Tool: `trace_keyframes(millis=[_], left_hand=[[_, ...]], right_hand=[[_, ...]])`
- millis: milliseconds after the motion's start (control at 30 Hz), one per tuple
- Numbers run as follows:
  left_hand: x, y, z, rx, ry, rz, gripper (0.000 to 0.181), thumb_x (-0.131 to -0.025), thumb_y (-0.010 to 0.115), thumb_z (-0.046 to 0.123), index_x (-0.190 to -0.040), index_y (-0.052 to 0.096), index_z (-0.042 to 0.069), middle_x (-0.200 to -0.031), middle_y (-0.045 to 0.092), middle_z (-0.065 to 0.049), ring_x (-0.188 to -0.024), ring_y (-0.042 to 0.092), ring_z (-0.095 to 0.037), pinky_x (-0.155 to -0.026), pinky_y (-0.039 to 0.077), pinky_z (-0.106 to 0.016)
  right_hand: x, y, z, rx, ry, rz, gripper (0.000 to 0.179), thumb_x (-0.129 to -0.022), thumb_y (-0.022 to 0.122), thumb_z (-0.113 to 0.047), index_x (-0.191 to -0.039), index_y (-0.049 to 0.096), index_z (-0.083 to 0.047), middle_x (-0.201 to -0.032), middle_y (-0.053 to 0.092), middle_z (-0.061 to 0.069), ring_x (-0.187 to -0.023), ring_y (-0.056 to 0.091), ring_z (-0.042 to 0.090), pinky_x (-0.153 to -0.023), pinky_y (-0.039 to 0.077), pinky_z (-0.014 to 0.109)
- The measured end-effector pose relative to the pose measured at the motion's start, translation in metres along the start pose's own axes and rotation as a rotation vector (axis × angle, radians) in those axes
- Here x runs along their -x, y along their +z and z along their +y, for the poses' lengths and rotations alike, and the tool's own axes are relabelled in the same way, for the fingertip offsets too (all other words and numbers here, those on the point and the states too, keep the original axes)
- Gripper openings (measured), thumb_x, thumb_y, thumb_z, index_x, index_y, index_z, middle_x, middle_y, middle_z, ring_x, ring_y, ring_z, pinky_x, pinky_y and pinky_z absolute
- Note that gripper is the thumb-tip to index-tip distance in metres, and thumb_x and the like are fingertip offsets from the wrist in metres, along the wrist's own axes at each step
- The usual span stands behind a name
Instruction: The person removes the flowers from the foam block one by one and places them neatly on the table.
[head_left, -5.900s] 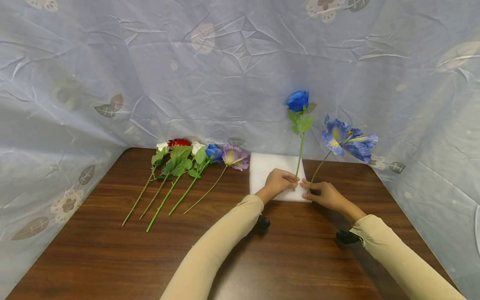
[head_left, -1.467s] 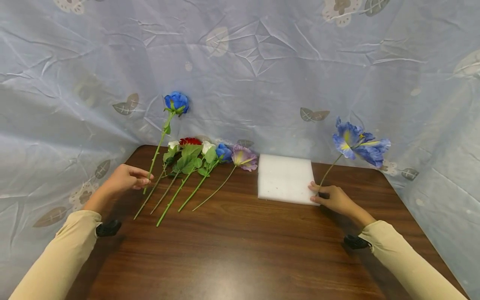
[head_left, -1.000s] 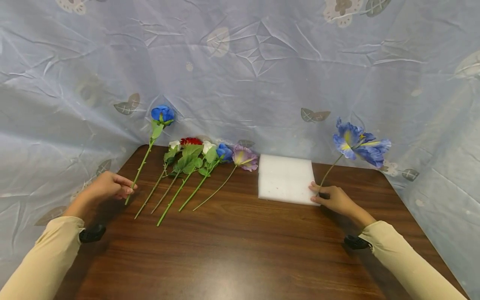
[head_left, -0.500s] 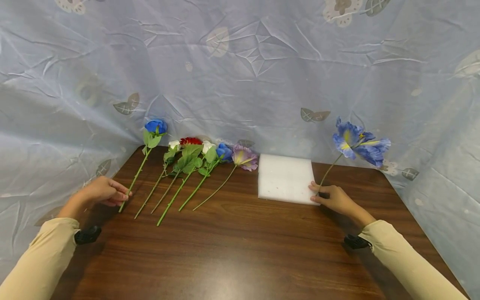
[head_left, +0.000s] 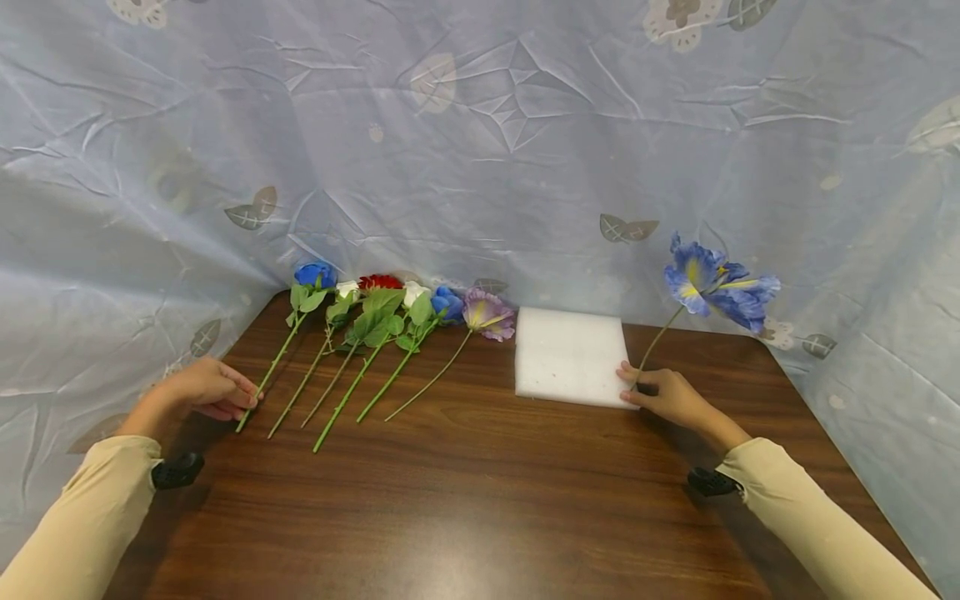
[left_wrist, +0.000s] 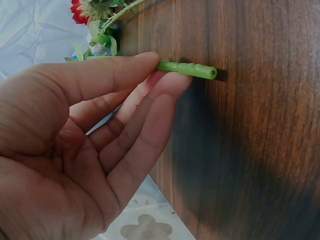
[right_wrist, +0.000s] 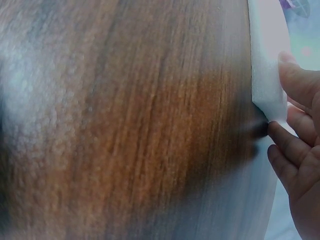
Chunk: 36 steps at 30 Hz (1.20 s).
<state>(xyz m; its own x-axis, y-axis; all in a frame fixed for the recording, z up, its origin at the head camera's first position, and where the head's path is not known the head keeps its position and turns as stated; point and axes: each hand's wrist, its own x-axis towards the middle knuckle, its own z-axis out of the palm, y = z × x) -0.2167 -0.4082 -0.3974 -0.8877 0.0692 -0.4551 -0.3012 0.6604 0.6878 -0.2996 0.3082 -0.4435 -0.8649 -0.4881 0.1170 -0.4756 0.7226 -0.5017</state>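
Note:
My left hand (head_left: 213, 387) pinches the lower stem of a blue rose (head_left: 316, 273) at the left end of a row of flowers. In the left wrist view, the cut end of the green stem (left_wrist: 197, 71) sticks out past thumb and fingertips, close to the table. My right hand (head_left: 671, 398) grips the right front corner of a white foam block (head_left: 570, 358); in the right wrist view the thumb (right_wrist: 297, 80) lies on it. A blue-violet iris (head_left: 720, 283) stands tilted right, its stem reaching down to the block's right edge, its lower end hidden by my fingers.
Beside the held rose lie a white rose (head_left: 347, 290), a red flower (head_left: 380, 282), another white rose (head_left: 415, 292), a blue rose (head_left: 448, 305) and a purple flower (head_left: 487, 315). The brown wooden table (head_left: 465, 500) meets a patterned curtain (head_left: 480, 167) behind.
My left hand has carried the blue rose from the foam block to the far left and lowered it beside the row. My right hand stays at the block's corner.

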Motion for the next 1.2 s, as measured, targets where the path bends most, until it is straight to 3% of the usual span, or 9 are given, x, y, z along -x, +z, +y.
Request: trace_keyframes(millis=[400, 567, 767, 1200], left_hand=[[-0.0015, 0.0036, 0.0024, 0.03, -0.024, -0.045, 0.025, -0.091, 0.07, 0.007, -0.109, 0.071, -0.011, -0.081, 0.077, 0.002, -0.072, 0.072, -0.012, -0.072, 0.063, -0.031], [-0.0045, 0.0039, -0.0002, 0.001, -0.035, -0.049, 0.021, -0.092, 0.07, 0.011, -0.105, 0.074, -0.005, -0.08, 0.075, 0.005, -0.075, 0.072, -0.011, -0.073, 0.062, -0.031], [-0.0056, 0.0036, -0.0012, -0.015, -0.056, -0.061, 0.019, -0.092, 0.071, 0.014, -0.104, 0.074, -0.001, -0.082, 0.075, 0.006, -0.079, 0.071, -0.012, -0.074, 0.06, -0.031], [-0.0065, 0.0016, -0.0007, -0.014, -0.05, -0.091, 0.025, -0.095, 0.065, 0.013, -0.113, 0.069, -0.004, -0.093, 0.076, 0.006, -0.085, 0.07, -0.011, -0.078, 0.059, -0.033]], right_hand=[[-0.0003, 0.0005, 0.0, -0.005, -0.005, -0.004, 0.048, -0.095, 0.074, -0.024, -0.134, 0.063, 0.001, -0.142, 0.056, 0.019, -0.131, 0.055, 0.043, -0.103, 0.049, 0.059], [-0.0003, 0.0007, 0.0002, -0.009, 0.001, -0.006, 0.048, -0.095, 0.074, -0.025, -0.135, 0.063, 0.001, -0.143, 0.056, 0.02, -0.131, 0.055, 0.044, -0.103, 0.049, 0.059], [-0.0005, 0.0012, 0.0007, -0.01, 0.0, -0.007, 0.049, -0.095, 0.074, -0.024, -0.135, 0.062, 0.001, -0.143, 0.055, 0.02, -0.132, 0.054, 0.044, -0.103, 0.048, 0.059], [-0.0004, 0.0001, 0.0011, -0.009, 0.008, -0.004, 0.049, -0.095, 0.074, -0.024, -0.135, 0.062, 0.002, -0.142, 0.056, 0.02, -0.132, 0.054, 0.043, -0.104, 0.048, 0.059]])
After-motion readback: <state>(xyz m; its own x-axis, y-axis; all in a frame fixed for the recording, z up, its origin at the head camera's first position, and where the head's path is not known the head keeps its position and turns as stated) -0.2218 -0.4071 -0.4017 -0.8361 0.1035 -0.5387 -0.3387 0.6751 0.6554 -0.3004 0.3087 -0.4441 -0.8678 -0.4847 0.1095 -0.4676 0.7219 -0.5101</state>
